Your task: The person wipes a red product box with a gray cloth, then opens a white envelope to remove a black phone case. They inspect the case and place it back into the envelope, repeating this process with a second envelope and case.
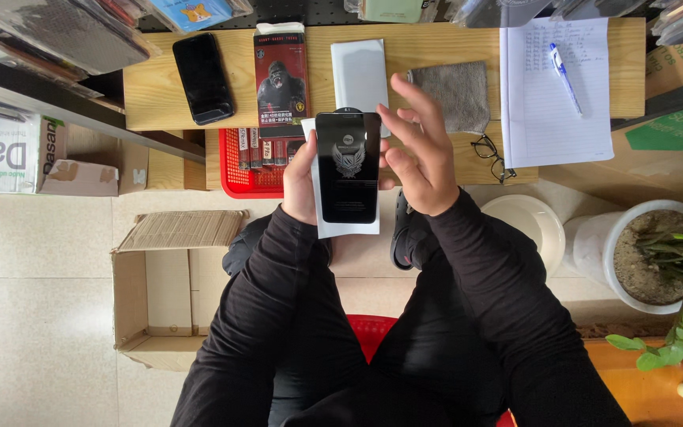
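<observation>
Pale wooden tabletop [152, 95] ran across the top of view; tiled floor below. On the wood lay a black phone [203, 78], a dark printed package [281, 77], a white sleeve [360, 75], a grey cloth [452, 95], a lined notepad [551, 95] with a blue pen [566, 79] on it, and glasses [490, 154] at the edge. A red basket [239, 170] sat on a lower shelf. An open cardboard box [160, 292] stood on the floor to the left; a white plant pot [618, 253] to the right.

Left hand [300, 186] held a black screen protector [348, 168] on its white backing card [346, 228] above the lap, in front of the tabletop, fingers gripping its left edge. Right hand [420, 154] hovered just beside it, fingers spread, thumb touching the right edge.
</observation>
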